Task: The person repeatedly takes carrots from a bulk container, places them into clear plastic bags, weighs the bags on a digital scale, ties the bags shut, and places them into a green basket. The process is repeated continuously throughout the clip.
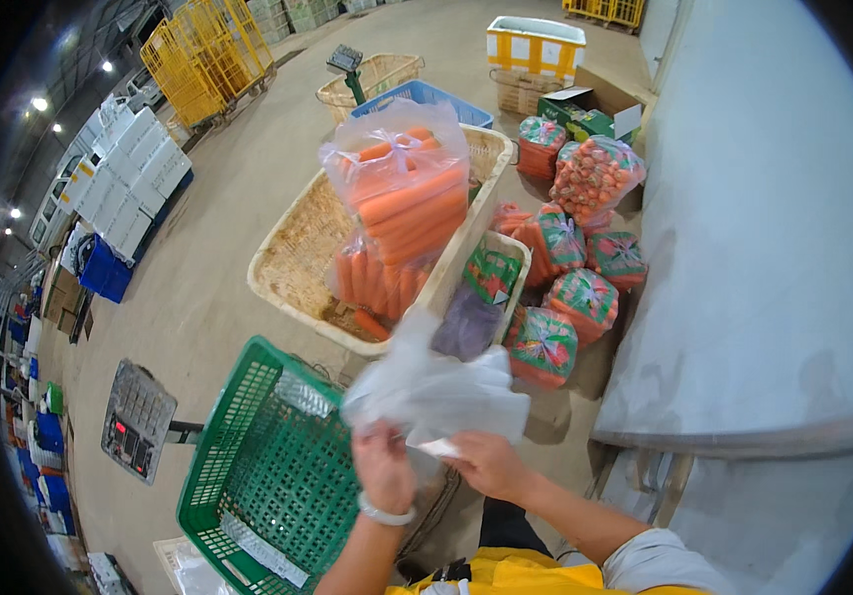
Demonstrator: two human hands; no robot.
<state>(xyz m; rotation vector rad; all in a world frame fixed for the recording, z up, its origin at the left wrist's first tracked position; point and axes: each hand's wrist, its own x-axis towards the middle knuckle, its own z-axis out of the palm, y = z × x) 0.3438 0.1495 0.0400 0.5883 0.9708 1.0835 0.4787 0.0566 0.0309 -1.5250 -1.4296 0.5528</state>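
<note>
My left hand [385,470], with a pale bangle on its wrist, holds the lower edge of a translucent plastic bag [441,387], blurred by motion. My right hand [487,465] pinches a white part of the same bag. Left of the hands stands a green plastic basket [248,387], its visible floor showing perforations and two label strips. Beyond the bag is a large cream plastic basket [300,223]. Inside it lie carrots in clear bags; the upper bag of carrots [411,201] is tied at its top. A small cream basket [519,275] holds a green package and purplish plastic.
A scale display [136,420] stands left of the green basket. Several bags of carrots [583,297] sit on the floor at right, beside a large pale panel [754,260]. Behind are a blue basket [426,97], an opened carton [605,97] and yellow cage trolleys [203,59].
</note>
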